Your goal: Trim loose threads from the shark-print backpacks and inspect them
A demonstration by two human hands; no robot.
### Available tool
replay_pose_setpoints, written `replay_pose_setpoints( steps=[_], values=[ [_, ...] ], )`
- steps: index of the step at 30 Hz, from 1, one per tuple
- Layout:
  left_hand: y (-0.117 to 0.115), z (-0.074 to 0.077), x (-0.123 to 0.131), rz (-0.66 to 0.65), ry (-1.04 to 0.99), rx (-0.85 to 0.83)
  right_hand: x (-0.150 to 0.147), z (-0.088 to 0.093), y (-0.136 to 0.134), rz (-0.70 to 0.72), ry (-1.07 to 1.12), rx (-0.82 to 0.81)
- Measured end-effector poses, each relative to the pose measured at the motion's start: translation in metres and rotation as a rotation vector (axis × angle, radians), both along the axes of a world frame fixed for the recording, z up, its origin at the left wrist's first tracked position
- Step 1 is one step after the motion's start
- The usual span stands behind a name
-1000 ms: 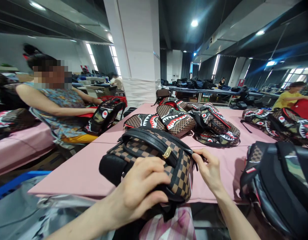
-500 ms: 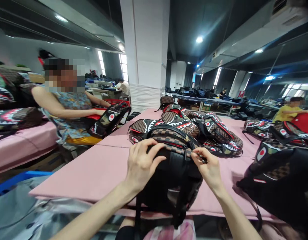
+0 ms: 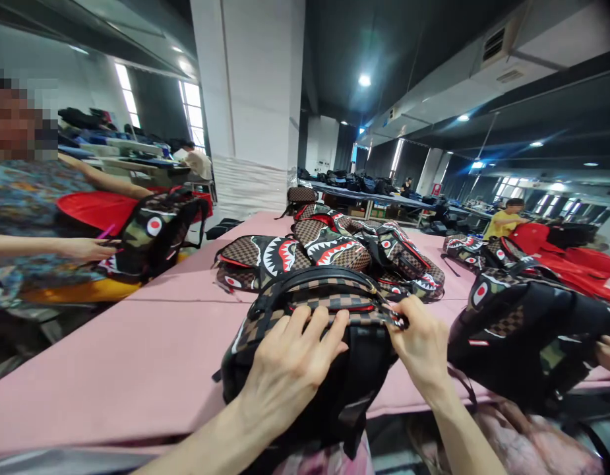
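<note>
Hands rest on one bag at the near edge of the bench. Our left hand [image 3: 289, 366] lies flat and open, fingers spread, on the black back panel of a brown checkered backpack [image 3: 329, 295], with the fingertips reaching its checkered top strip. Our right hand [image 3: 423, 343] sits just to the right, thumb and forefinger pinched narrow at the backpack's upper right corner; what they nip is too small for us to tell. The backpack sits under both hands on the pink cloth-covered bench [image 3: 136, 356], its black carry handle arching just beyond our fingers.

Close to the right of our right hand lies a black backpack with camouflage patches [image 3: 522, 330]. Beyond our hands we see a heap of shark-mouth checkered backpacks [image 3: 334, 247] piled on the bench. Well to the left of our left hand, a co-worker's hand [image 3: 82, 249] rests against a camouflage backpack with a round eye patch [image 3: 151, 234]. Past the heap rises a white square pillar [image 3: 250, 99], and far off to the right is a person in a yellow shirt [image 3: 505, 224].
</note>
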State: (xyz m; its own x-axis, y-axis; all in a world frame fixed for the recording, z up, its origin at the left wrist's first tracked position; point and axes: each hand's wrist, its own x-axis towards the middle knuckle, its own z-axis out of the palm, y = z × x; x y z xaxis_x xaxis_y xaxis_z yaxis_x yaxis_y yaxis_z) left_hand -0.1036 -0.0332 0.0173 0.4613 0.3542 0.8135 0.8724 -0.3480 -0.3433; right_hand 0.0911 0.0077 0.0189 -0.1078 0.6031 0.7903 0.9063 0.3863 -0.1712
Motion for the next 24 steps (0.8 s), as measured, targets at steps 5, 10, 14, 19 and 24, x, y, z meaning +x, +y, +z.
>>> replay_pose_setpoints(
  steps=[5,10,14,19,24],
  values=[
    [-0.005,-0.003,-0.009,0.013,-0.007,-0.068,-0.011,0.024,0.023,0.008,-0.167,-0.177],
    [-0.011,-0.003,-0.009,0.086,-0.034,-0.111,-0.009,0.040,0.042,0.441,0.214,-0.275],
    [-0.009,0.004,-0.008,0.191,-0.028,-0.217,-0.031,0.044,0.050,0.657,0.355,-0.436],
    [0.003,0.021,-0.016,0.276,-0.061,-0.369,-0.048,0.042,0.053,0.670,0.639,-0.383],
    [0.011,0.035,-0.017,0.281,-0.073,-0.504,-0.039,0.063,0.064,0.731,0.500,-0.583]
  ],
)
